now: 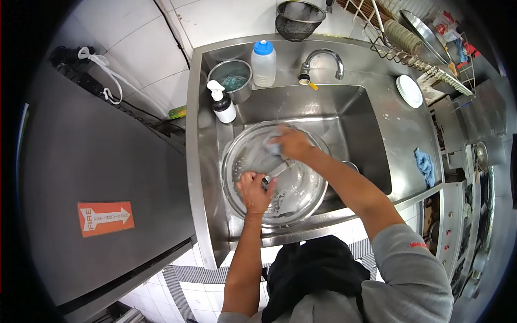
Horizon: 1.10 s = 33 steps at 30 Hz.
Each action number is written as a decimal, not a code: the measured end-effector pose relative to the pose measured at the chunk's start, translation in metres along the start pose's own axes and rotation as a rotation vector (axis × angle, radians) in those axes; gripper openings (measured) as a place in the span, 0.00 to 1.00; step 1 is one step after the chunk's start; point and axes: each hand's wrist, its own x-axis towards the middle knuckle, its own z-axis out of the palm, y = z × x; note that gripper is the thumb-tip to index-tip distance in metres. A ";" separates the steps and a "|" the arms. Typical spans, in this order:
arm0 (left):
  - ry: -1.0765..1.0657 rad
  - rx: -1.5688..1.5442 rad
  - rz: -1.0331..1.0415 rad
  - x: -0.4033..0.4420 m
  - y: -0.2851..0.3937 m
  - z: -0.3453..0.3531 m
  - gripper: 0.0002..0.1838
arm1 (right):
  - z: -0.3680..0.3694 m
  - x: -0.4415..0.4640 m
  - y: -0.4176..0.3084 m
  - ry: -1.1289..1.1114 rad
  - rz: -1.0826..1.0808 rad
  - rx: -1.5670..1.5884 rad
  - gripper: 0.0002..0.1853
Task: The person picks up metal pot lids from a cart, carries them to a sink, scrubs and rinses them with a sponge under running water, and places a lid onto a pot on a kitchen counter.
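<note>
A large round metal lid or pan [301,202] lies over the left part of the sink, with suds and water drops on its surface. My left hand [256,191] is closed around the near end of a metal handle [280,169] that crosses it. Smeared by motion, my right hand [292,144] is over the far side of the round piece, holding a pale bluish cloth or sponge [274,147] against it.
Behind the sink basin [353,121] stand a faucet [323,56], a blue-capped bottle [264,64] and a metal pot [239,72]. A pump bottle [222,105] is at the left rim. White plates [409,91] and a blue cloth [424,167] lie right; a rack [409,62] overhangs.
</note>
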 end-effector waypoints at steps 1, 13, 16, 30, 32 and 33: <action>-0.010 -0.007 0.003 0.000 -0.001 -0.001 0.16 | 0.007 -0.025 0.010 0.122 0.166 0.014 0.28; -0.015 -0.024 0.028 0.000 -0.004 -0.001 0.13 | 0.016 -0.104 -0.001 0.270 0.548 0.205 0.33; -0.027 -0.045 0.020 -0.001 -0.005 -0.002 0.16 | 0.009 -0.101 -0.081 0.182 0.465 0.256 0.33; -0.062 -0.136 -0.021 0.002 -0.009 -0.006 0.30 | 0.027 -0.133 -0.075 0.041 0.568 0.129 0.31; -0.070 -0.107 -0.014 0.000 -0.010 -0.004 0.29 | 0.028 -0.114 -0.102 -0.064 0.619 0.059 0.31; -0.078 -0.105 -0.015 -0.002 -0.010 -0.002 0.29 | 0.039 -0.103 -0.114 -0.080 0.504 -0.001 0.31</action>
